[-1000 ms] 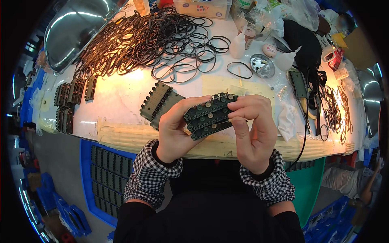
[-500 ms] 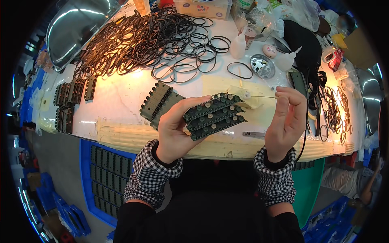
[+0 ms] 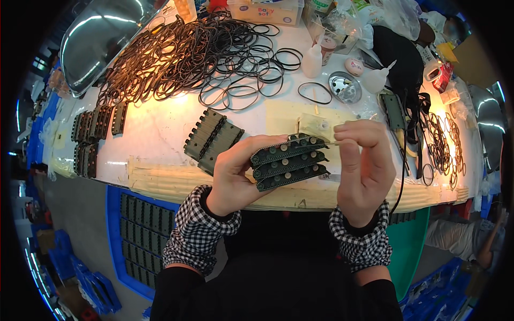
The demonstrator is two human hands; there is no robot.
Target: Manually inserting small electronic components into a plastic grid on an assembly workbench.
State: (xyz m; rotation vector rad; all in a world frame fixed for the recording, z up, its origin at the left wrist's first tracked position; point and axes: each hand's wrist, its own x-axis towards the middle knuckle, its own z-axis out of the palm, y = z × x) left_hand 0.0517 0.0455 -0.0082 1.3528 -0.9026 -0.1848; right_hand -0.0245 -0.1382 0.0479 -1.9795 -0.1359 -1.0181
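My left hand [image 3: 233,174] is closed round a stack of dark green toy tank track units [image 3: 289,165], three layers with rows of small round wheels along the side facing me. Close to the right end of the top layer, my right hand [image 3: 367,166] pinches a thin stick-like tool [image 3: 333,143] between thumb and fingertips. Its tip meets or overlaps the top unit; contact cannot be made out. Behind the stack lies a small yellowish pad [image 3: 315,124]. More green track units [image 3: 213,140] rest on the table left of the stack.
A tangled heap of black rubber loops [image 3: 198,59] covers the table's far left. A metal dish [image 3: 345,88], a white squeeze bottle [image 3: 311,62] and a single loop [image 3: 315,93] stand or lie beyond my hands. Below the edge are a blue tray [image 3: 114,235] and a green tray [image 3: 401,262].
My right hand has moved left and slightly down, bringing the thin tool to the top unit. The held stack has shifted a little right and down.
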